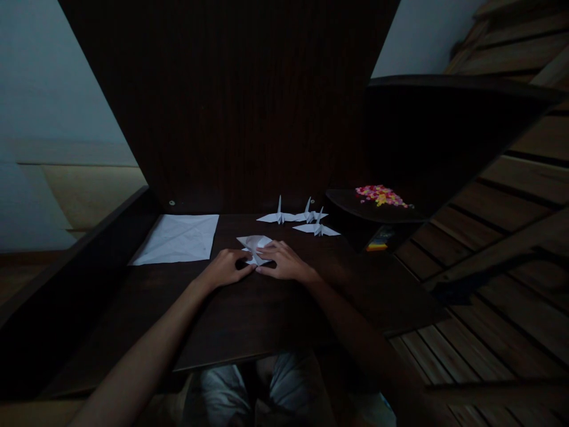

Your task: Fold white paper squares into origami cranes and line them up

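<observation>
Between my two hands, over the dark desk (pixel 267 314), is a partly folded piece of white paper (pixel 256 243) with pointed flaps. My left hand (pixel 226 267) grips its lower left edge, thumb and fingers closed on it. From the other side my right hand (pixel 284 261) holds the paper, its fingers over the right flap and its thumb near the left thumb. Just beyond stand several-pointed paper cranes: one crane (pixel 279 217) at the left, a second crane (pixel 308 216) beside it, and a third crane (pixel 317 229) in front.
Creased white sheets (pixel 178 238) lie at the desk's left, near a raised side panel (pixel 89 267). On the right, a small corner shelf (pixel 342 201) bears a pile of pink and yellow bits (pixel 381 195). A tall dark back panel (pixel 231 107) rises behind.
</observation>
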Demonstrator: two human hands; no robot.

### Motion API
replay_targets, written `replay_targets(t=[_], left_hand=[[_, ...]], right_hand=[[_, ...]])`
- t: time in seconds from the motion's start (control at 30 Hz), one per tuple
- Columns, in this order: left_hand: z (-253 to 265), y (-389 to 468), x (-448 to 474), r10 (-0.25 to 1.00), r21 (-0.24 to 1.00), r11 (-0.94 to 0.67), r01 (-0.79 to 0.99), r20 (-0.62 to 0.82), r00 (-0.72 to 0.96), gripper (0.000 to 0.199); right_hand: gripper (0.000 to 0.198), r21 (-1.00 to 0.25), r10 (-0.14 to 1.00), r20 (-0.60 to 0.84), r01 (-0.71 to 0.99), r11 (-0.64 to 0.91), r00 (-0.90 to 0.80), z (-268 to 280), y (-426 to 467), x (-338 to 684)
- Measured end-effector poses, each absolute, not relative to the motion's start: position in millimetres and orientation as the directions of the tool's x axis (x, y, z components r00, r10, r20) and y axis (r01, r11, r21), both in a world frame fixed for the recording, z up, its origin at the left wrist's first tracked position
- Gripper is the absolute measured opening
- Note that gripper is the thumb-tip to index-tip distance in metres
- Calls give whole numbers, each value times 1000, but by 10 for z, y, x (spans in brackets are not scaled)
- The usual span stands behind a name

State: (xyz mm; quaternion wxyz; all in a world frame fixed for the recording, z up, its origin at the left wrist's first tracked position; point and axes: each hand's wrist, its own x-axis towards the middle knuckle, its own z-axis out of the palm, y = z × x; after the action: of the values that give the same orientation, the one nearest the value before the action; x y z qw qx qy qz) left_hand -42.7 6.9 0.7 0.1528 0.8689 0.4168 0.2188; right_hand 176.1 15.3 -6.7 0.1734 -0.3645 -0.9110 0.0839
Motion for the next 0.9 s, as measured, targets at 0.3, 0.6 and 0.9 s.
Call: replay_targets(t=[0.3, 0.6, 0.9], left_hand=[[-10, 91, -419, 812, 505, -581, 638, 298, 502, 28], [-60, 110, -418, 869, 649, -479, 591, 257, 422, 47], [-34, 94, -412, 856, 519, -512, 684, 242, 457, 54]], right_hand=[[37, -352, 699, 287, 606, 713, -656, -115, 185, 1761], [31, -443, 656, 409, 491, 750, -634, -125, 148, 1713], [27, -550, 706, 499, 446, 706, -502, -66, 89, 1641]])
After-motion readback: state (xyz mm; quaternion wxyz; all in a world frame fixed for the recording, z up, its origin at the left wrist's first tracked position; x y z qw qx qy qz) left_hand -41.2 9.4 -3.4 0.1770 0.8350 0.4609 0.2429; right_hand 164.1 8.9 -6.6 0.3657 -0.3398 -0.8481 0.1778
